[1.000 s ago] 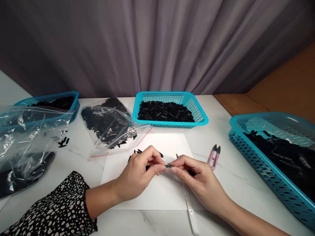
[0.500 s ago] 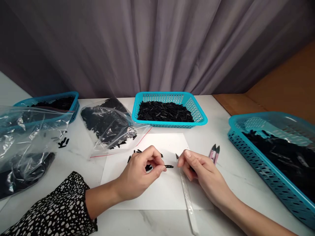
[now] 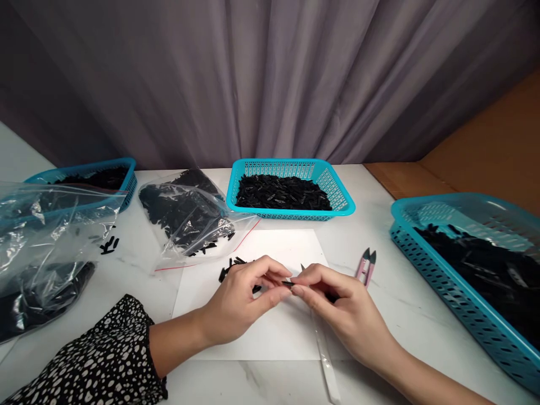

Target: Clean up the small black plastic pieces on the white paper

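My left hand [image 3: 242,301] and my right hand [image 3: 337,309] meet over a white sheet of paper [image 3: 270,332]. Both pinch the same small black piece [image 3: 288,284] between their fingertips, one at each end. A few more black pieces [image 3: 230,265] lie on the paper just behind my left hand. A long white strip [image 3: 325,360] runs under my right hand toward the table's front edge. Pink thread snips [image 3: 366,266] lie on the table just right of my right hand.
A blue basket [image 3: 343,202] of black pieces stands behind the paper. Another blue basket [image 3: 426,247] sits at the right, a third [image 3: 126,169] at the back left. Two clear plastic bags [image 3: 189,216] [image 3: 42,242] with black pieces lie on the left.
Half a second ago my right hand had drawn away from the piece, which my left hand held alone. My right hand has come back and pinches it again.
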{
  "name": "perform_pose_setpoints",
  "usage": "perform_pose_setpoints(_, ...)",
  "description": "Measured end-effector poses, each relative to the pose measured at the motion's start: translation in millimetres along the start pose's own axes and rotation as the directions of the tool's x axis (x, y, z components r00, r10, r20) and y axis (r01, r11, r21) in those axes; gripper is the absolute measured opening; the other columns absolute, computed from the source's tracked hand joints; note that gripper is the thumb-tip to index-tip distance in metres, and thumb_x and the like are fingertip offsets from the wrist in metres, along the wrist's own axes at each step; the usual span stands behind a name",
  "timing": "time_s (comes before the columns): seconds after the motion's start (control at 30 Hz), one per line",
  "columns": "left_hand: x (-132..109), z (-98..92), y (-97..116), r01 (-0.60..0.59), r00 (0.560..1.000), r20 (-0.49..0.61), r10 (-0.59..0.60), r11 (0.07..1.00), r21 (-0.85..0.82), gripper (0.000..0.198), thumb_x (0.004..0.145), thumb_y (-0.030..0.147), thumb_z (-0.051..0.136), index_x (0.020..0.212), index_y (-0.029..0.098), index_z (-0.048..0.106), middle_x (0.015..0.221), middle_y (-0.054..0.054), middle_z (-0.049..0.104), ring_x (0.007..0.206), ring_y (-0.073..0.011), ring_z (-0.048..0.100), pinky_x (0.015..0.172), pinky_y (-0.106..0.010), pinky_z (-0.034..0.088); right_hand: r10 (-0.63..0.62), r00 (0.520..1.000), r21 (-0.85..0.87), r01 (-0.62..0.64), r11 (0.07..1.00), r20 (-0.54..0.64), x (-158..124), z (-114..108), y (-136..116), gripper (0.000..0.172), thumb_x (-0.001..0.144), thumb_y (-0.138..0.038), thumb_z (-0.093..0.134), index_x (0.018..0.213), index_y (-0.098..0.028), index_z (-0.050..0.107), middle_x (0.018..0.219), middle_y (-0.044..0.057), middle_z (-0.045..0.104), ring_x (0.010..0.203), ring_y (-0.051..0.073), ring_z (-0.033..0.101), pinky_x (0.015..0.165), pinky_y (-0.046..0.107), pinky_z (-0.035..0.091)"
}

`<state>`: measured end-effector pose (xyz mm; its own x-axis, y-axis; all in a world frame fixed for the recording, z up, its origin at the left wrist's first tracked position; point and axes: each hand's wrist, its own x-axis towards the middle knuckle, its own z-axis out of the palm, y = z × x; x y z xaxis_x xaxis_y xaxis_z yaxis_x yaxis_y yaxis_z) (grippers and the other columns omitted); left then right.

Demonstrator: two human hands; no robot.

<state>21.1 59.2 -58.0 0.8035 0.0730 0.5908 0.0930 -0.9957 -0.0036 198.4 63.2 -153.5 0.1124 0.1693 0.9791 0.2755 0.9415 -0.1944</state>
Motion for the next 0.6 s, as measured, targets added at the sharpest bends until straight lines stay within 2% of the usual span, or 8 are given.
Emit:
perform_pose_setpoints(0.1, 0, 0.7, 0, -0.054, 0.998, -0.025, 0.056, 0.996, 0.069, 0.013, 0.093, 0.021, 0.059, 0.102, 0.012, 0.061, 0.095, -0.001, 0.065, 0.086, -0.0055, 0.061, 0.077, -0.015, 0.050, 0.158, 0.985, 0.194, -0.169, 0.966, 0.070, 1, 0, -3, 0.040, 0.087, -0.051, 0.063, 0.080, -0.012, 0.060, 0.075, 0.007, 0.058, 0.068, 0.012, 0.048, 0.060, 0.024, 0.036)
perform_pose_setpoints(0.23, 0, -0.4, -1, 0.032, 0.998, -0.055, -0.030, 0.999, 0.029, 0.008, 0.090, 0.019, 0.061, 0.094, 0.012, 0.063, 0.086, 0.000, 0.065, 0.079, -0.0067, 0.062, 0.073, -0.017, 0.050, 0.193, 0.977, 0.339, -0.213, 0.916, 0.091, 4, -1, -5, 0.042, 0.081, -0.048, 0.071, 0.073, -0.011, 0.054, 0.069, 0.005, 0.058, 0.066, 0.010, 0.052, 0.061, 0.020, 0.040)
perform_pose_setpoints(0.3, 0, -1.1, -1, 0.068, 0.995, -0.070, -0.069, 0.998, -0.015, 0.011, 0.090, 0.021, 0.061, 0.095, 0.012, 0.062, 0.087, -0.001, 0.065, 0.080, -0.0089, 0.065, 0.075, -0.020, 0.053, 0.183, 0.981, 0.328, -0.193, 0.925, 0.063, 5, -2, -3, 0.043, 0.086, -0.051, 0.066, 0.075, -0.011, 0.054, 0.070, 0.006, 0.061, 0.068, 0.011, 0.056, 0.065, 0.021, 0.043)
perform_pose_setpoints(0.4, -1, -1.7, -2, 0.069, 0.993, -0.092, -0.068, 0.998, 0.004, 0.014, 0.090, 0.024, 0.062, 0.094, 0.012, 0.061, 0.086, -0.002, 0.064, 0.080, -0.0101, 0.065, 0.074, -0.020, 0.053, 0.145, 0.989, 0.266, -0.140, 0.954, 0.003, 6, -3, 3, 0.041, 0.093, -0.053, 0.056, 0.084, -0.012, 0.059, 0.073, 0.007, 0.064, 0.074, 0.012, 0.060, 0.069, 0.022, 0.045)
perform_pose_setpoints(0.5, -3, -1.5, -1, 0.022, 0.995, -0.094, -0.017, 0.998, 0.056, 0.012, 0.091, 0.024, 0.061, 0.094, 0.012, 0.060, 0.085, -0.001, 0.064, 0.078, -0.0078, 0.062, 0.072, -0.018, 0.051, 0.099, 0.995, 0.251, -0.095, 0.963, -0.006, 5, -2, 4, 0.034, 0.089, -0.047, 0.063, 0.096, -0.014, 0.065, 0.077, 0.007, 0.066, 0.075, 0.013, 0.064, 0.069, 0.021, 0.050)
perform_pose_setpoints(0.6, -4, -1.8, 0, 0.002, 0.997, -0.080, 0.004, 0.997, 0.076, 0.012, 0.091, 0.024, 0.061, 0.093, 0.013, 0.059, 0.083, 0.000, 0.065, 0.078, -0.0063, 0.061, 0.070, -0.015, 0.049, 0.060, 0.998, 0.154, -0.055, 0.987, -0.028, 4, -1, 1, 0.029, 0.085, -0.043, 0.068, 0.094, -0.016, 0.072, 0.081, 0.008, 0.068, 0.071, 0.014, 0.065, 0.063, 0.020, 0.050)
